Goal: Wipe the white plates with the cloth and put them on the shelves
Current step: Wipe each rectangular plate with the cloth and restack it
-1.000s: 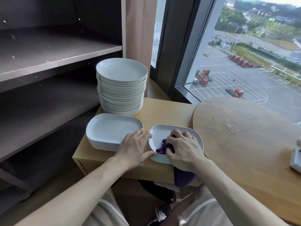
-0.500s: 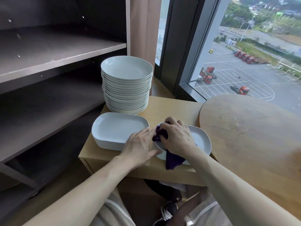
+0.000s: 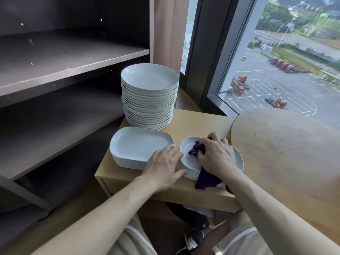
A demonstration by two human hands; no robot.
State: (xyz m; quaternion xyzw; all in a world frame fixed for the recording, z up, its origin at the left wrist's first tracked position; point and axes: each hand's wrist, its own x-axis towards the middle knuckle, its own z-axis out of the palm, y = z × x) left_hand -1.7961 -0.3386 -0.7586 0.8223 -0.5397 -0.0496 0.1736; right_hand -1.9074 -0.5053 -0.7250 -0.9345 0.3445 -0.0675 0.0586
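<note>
The job looks to be near its start. The right hand (image 3: 216, 156) has its fingers curled round the bunched purple cloth (image 3: 195, 150) and presses it into the top plate (image 3: 186, 160) of a low pile at the front of the table (image 3: 195, 122), with a tail of the cloth hanging over the near edge. The left hand (image 3: 163, 165) lies with fairly straight fingers on the left rim of that same pile, thumb along its side, holding nothing and seemingly steadying it.

Just to the left sits a second pile of oblong plates (image 3: 139, 144), and behind that a tall stack of round plates (image 3: 149, 80), both on the table. No plate shows on the upper shelf (image 3: 73, 57) or the lower shelf (image 3: 55, 122) of the dark unit to the left, as far as this view reaches.

So my reading is that one plate is being wiped and nothing has been put away yet. All three piles remain to be wiped and carried over, the tall round stack being the bulk of it. A round wooden board (image 3: 285, 144) lies to the right
</note>
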